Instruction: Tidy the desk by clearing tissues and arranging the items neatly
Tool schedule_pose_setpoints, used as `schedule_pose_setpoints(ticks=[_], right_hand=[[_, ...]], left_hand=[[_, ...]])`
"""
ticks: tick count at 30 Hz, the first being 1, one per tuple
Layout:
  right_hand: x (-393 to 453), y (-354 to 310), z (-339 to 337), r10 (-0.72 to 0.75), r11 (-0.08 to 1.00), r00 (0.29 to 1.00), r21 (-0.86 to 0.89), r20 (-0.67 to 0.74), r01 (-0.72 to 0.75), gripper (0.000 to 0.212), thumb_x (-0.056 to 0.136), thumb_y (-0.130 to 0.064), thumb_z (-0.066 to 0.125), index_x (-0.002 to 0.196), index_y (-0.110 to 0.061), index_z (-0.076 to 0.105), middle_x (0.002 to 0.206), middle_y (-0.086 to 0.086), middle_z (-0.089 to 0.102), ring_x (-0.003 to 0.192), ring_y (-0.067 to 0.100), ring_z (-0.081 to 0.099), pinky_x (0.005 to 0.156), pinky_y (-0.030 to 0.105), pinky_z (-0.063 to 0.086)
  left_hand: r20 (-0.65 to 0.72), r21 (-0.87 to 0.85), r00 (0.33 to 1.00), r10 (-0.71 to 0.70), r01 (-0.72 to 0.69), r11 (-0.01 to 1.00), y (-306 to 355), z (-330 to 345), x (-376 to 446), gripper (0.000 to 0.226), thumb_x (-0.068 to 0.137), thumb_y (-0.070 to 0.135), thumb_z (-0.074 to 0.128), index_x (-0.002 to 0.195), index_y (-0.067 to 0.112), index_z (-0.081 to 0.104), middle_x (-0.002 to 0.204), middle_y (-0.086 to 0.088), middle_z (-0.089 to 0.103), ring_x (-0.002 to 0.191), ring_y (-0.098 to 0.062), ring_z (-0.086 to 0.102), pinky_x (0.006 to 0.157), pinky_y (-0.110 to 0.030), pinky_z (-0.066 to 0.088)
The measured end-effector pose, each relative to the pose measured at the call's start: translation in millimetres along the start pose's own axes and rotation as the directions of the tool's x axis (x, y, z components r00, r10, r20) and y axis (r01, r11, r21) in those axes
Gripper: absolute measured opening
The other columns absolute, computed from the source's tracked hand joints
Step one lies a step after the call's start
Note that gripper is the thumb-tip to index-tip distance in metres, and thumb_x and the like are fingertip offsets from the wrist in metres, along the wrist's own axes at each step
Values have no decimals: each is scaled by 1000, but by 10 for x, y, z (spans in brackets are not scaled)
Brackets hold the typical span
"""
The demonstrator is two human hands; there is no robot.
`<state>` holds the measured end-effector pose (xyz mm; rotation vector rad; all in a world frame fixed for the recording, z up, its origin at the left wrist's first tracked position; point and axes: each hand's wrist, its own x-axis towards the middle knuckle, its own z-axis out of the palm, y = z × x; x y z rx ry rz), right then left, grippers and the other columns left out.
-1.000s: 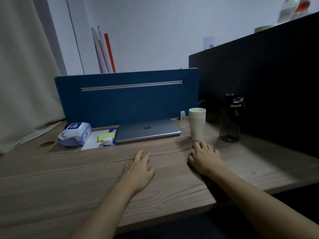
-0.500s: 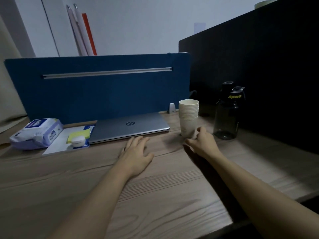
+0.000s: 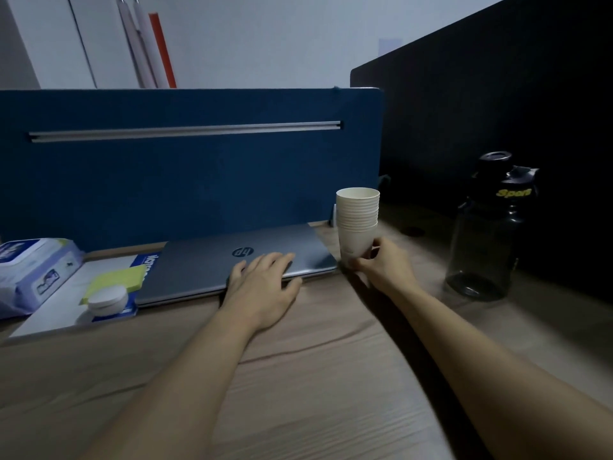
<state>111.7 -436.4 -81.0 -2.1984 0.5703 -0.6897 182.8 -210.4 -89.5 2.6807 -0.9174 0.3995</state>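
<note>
Right hand [image 3: 381, 263] right of frame centre, fingers closed around the base of the stack of paper cups [image 3: 357, 220], upright beside the closed laptop's [image 3: 212, 263] right corner. Left hand [image 3: 263, 283] open, palm down, fingers spread across the laptop's front edge. Wet-wipes pack [image 3: 31, 270] at far left on the wooden desk [image 3: 315, 376]; dark sports bottle [image 3: 487, 227] at right, apart from the cups.

Blue divider [image 3: 185, 180] fronts white wall [image 3: 265, 38], perhaps with rolled tubes [image 3: 146, 44].
</note>
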Motion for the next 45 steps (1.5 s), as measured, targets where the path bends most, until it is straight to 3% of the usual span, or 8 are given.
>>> schedule_pose_setpoints(ticks=[7, 9, 11, 21, 33, 37, 41, 45], right_hand=[[522, -44, 341, -28, 998, 999, 48, 34, 27, 54, 71, -34, 83, 115, -9, 61, 110, 6, 69, 100, 22, 63, 78, 31, 47], [657, -31, 428, -43, 997, 998, 61, 50, 39, 55, 71, -36, 83, 114, -10, 61, 109, 4, 69, 97, 20, 63, 80, 35, 50], [778, -18, 502, -63, 996, 997, 64, 46, 60, 52, 71, -38, 83, 111, -13, 61, 105, 1, 69, 91, 16, 62, 73, 30, 47], [1171, -39, 743, -71, 997, 997, -3, 42, 71, 46, 74, -40, 79, 105, -11, 60, 102, 8, 69, 91, 23, 63, 74, 33, 49], [1343, -44, 830, -61, 998, 996, -20, 60, 62, 40, 75, -42, 77, 98, -11, 66, 96, 7, 71, 89, 22, 64, 71, 30, 47], [1276, -42, 759, -63, 998, 997, -28, 47, 64, 40, 77, -35, 76, 105, -9, 62, 102, 9, 70, 95, 26, 63, 75, 31, 47], [1035, -52, 635, -69, 998, 996, -4, 62, 69, 42, 83, -29, 72, 117, -8, 58, 110, 11, 67, 100, 25, 61, 77, 27, 42], [582, -24, 455, -71, 994, 993, 85, 98, 63, 49, 85, -28, 71, 127, -8, 55, 115, 8, 66, 102, 21, 62, 89, 32, 49]], left_hand=[[-36, 74, 999, 37, -34, 997, -72, 5, 318, 55, 92, 64, 22, 125, 35, 54, 135, 12, 54, 124, -16, 49, 99, -41, 36], [-67, 64, 997, 30, -26, 998, -84, -10, 371, 56, 90, 65, 19, 109, 32, 60, 120, 12, 61, 111, -18, 56, 90, -40, 42], [-101, 67, 995, 27, -20, 998, -86, -4, 400, 58, 87, 66, 16, 98, 30, 61, 108, 12, 63, 100, -18, 58, 82, -38, 43], [-121, 66, 993, -1, 9, 998, -78, 58, 412, 56, 88, 64, 22, 115, 34, 61, 120, 14, 63, 108, -16, 57, 85, -37, 40], [-128, 53, 992, -9, 16, 998, -67, 49, 395, 62, 84, 67, 16, 115, 35, 59, 119, 16, 62, 108, -14, 56, 86, -37, 40], [-126, 65, 992, -18, 26, 998, -63, 33, 383, 59, 87, 66, 19, 120, 35, 58, 125, 16, 61, 111, -15, 56, 88, -37, 40], [-142, 26, 990, -19, 23, 999, -21, -24, 326, 55, 93, 59, 31, 138, 33, 47, 145, 12, 48, 125, -17, 50, 99, -39, 39], [-175, 18, 984, -18, 22, 1000, 65, -60, 183, 53, 95, 51, 40, 143, 29, 44, 151, 6, 42, 133, -19, 45, 104, -41, 36]])
